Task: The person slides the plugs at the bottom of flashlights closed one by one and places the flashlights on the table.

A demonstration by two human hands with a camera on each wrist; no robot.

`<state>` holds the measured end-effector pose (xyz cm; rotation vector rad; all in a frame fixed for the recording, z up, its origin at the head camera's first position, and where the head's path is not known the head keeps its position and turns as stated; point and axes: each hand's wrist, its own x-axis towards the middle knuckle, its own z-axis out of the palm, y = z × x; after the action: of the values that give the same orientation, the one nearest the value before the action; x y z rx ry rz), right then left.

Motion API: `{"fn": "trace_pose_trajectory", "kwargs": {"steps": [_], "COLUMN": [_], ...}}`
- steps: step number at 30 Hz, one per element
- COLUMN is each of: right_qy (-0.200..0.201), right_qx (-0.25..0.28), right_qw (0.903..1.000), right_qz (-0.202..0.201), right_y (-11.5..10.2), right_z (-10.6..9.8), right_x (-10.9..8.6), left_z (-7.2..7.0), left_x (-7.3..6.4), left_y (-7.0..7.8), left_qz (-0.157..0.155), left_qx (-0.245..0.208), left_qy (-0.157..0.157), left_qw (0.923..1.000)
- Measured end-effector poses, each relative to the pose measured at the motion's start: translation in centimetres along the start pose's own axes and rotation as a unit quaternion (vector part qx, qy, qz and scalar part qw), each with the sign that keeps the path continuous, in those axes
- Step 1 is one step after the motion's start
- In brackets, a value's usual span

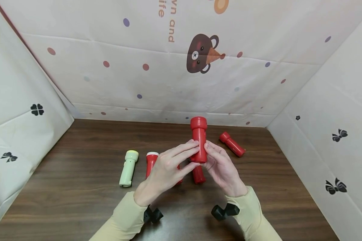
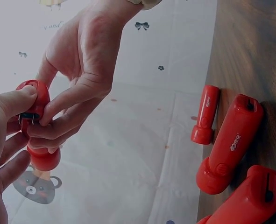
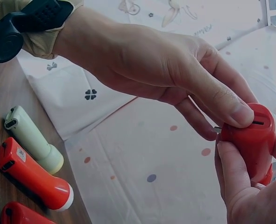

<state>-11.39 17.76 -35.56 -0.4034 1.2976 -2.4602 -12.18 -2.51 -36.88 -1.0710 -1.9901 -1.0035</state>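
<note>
A red flashlight (image 1: 199, 134) is held up over the table between both hands, its wide head pointing up and away. My left hand (image 1: 166, 165) grips it from the left near the base; in the right wrist view the left thumb lies on its slotted end (image 3: 258, 122). From the other side my right hand (image 1: 222, 164) holds the body with curled fingers. Metal prongs (image 2: 27, 119) stick out near the base in the left wrist view. Below the hands another red flashlight (image 1: 198, 175) lies on the table, partly hidden.
On the wooden table (image 1: 90, 160) a pale green flashlight (image 1: 128, 169) and a red one with a white rim (image 1: 151, 163) lie at left, the latter partly behind the left hand. Another red flashlight (image 1: 233, 144) lies at the back right. Printed white sheets (image 1: 169, 83) stand around the table.
</note>
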Motion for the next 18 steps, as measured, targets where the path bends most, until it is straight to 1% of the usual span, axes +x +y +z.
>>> {"fn": "trace_pose_trajectory", "kwargs": {"steps": [7,14,18], "right_qy": [0.004,0.007,0.014], "right_qx": [-0.01,-0.006,-0.012], "right_qw": [0.9999,0.9999,0.9998], "right_qz": [-0.002,-0.004,-0.007], "right_y": [0.14,0.11,0.13], "right_z": [-0.11,-0.27,-0.33], "right_x": [-0.09,-0.21,-0.26], "left_z": [0.16,0.51,0.69], "left_x": [0.04,0.06,0.12], "left_y": [0.02,0.03,0.06], "left_qz": [0.0,0.008,0.007], "left_qx": [-0.004,0.001,0.001], "left_qy": [-0.003,0.008,0.009], "left_qw": [1.0,0.9999,0.9999]}}
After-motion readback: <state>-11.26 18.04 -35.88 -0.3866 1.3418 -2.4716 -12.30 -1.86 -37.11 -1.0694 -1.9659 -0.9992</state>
